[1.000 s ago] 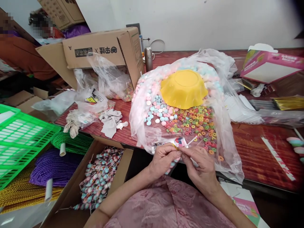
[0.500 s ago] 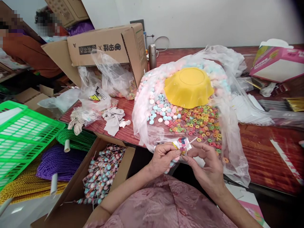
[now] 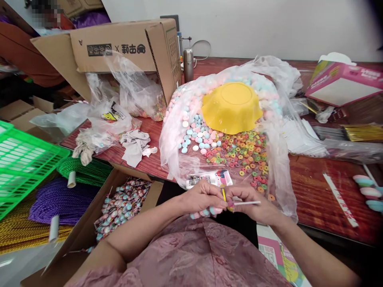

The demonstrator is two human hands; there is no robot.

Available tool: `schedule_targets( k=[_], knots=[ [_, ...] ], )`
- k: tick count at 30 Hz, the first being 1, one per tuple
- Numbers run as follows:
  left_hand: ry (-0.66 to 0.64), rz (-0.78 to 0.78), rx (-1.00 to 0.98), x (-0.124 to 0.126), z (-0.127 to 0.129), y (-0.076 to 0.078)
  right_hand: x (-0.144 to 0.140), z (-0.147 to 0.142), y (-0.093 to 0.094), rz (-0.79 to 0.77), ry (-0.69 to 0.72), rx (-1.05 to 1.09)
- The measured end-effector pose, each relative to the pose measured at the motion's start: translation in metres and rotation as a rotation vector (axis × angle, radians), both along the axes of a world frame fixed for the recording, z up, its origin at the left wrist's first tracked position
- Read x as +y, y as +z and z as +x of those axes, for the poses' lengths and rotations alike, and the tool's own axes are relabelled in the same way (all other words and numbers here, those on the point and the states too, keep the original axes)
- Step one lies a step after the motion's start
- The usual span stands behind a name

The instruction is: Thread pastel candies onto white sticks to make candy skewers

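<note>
Both hands meet low in front of my body, at the table's near edge. My left hand (image 3: pixel 200 199) is closed around a marshmallow skewer (image 3: pixel 206 212) of pink, blue and white pieces. A white stick (image 3: pixel 247 203) sticks out to the right from between the hands, past my right fingers. At the stick's base, my right hand (image 3: pixel 247 197) pinches a narrow yellow tie (image 3: pixel 224 194), its fingertips touching the left ones. Just beyond the hands lies a white printed packet (image 3: pixel 206 178). Loose marshmallows (image 3: pixel 194 139) and ring-shaped candies (image 3: pixel 248 151) lie on a plastic sheet behind it.
A yellow bowl (image 3: pixel 231 109) sits upside down among the sweets. To the left stand an open carton (image 3: pixel 119 44), a green basket (image 3: pixel 26 163) and a box of finished skewers (image 3: pixel 124 203). More marshmallow skewers (image 3: pixel 369 192) lie at the right edge. A co-worker's sleeve (image 3: pixel 26 56) shows far left.
My right fingers have closed in on the tie beside my left hand. The white stick has swung from slanting upward to nearly level. The view has shifted slightly.
</note>
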State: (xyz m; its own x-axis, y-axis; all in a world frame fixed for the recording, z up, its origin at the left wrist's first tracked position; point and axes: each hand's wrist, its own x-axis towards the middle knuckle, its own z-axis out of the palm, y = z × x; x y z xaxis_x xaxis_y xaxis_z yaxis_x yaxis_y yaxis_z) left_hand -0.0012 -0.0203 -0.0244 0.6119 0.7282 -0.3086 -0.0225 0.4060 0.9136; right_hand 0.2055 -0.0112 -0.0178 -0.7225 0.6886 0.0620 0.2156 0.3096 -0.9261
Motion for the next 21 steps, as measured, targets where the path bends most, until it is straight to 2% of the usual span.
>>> schedule_targets(
  k=[2, 4, 5, 7, 9, 12, 16, 18, 21],
  knots=[
    [-0.134, -0.212, -0.024, 0.003, -0.004, 0.001, -0.004, 0.000, 0.012, 0.369, 0.110, -0.105],
    [-0.242, -0.335, -0.036, 0.006, -0.008, 0.004, -0.010, -0.002, 0.021, 0.723, 0.180, -0.167],
    [-0.303, -0.373, -0.025, 0.008, -0.009, 0.006, -0.014, -0.003, 0.024, 0.860, 0.205, -0.173],
    [-0.411, -0.414, 0.011, 0.012, -0.010, 0.012, -0.020, -0.005, 0.029, 1.036, 0.228, -0.140],
    [-0.489, -0.431, 0.023, 0.015, -0.010, 0.018, -0.022, -0.005, 0.032, 1.102, 0.230, -0.103],
    [-0.578, -0.426, -0.004, 0.020, -0.008, 0.023, -0.023, -0.006, 0.035, 1.122, 0.238, -0.097],
    [-0.682, -0.337, 0.064, 0.023, -0.008, 0.021, -0.024, -0.010, 0.033, 1.114, 0.225, -0.094],
    [-0.598, -0.210, 0.118, 0.020, -0.010, 0.016, -0.025, -0.013, 0.031, 1.088, 0.209, -0.083],
    [-0.205, 0.081, 0.193, 0.010, -0.015, 0.009, -0.029, -0.017, 0.033, 1.065, 0.227, -0.116]
  ],
)
